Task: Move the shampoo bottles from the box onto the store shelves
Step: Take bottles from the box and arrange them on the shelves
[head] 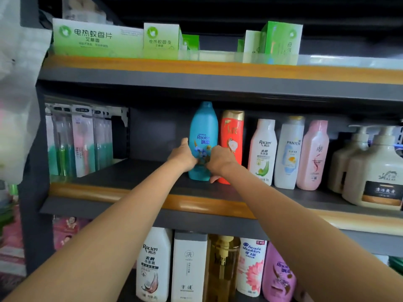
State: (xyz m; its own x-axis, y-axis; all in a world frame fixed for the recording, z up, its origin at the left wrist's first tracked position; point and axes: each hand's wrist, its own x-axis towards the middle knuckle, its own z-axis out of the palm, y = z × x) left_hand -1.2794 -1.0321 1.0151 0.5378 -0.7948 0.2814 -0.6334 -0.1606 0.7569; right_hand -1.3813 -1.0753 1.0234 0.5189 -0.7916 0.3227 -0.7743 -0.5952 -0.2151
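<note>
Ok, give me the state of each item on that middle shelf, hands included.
teal Rejoice bottle: upright on shelf, held from both sides
left hand: grips bottle's left side
right hand: grips bottle's right side
red bottle: upright, right beside teal one
white Raclen bottle: upright
toothbrush packs: standing at far left

A shop: stocked shelves (139, 194) of boxed and bottled toiletries.

Dark grey shelving (196, 79), orange-trimmed edges

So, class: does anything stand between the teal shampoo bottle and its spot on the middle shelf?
Nothing visible: the teal shampoo bottle already stands upright on the dark middle shelf, left hand and right hand gripping it.
</note>
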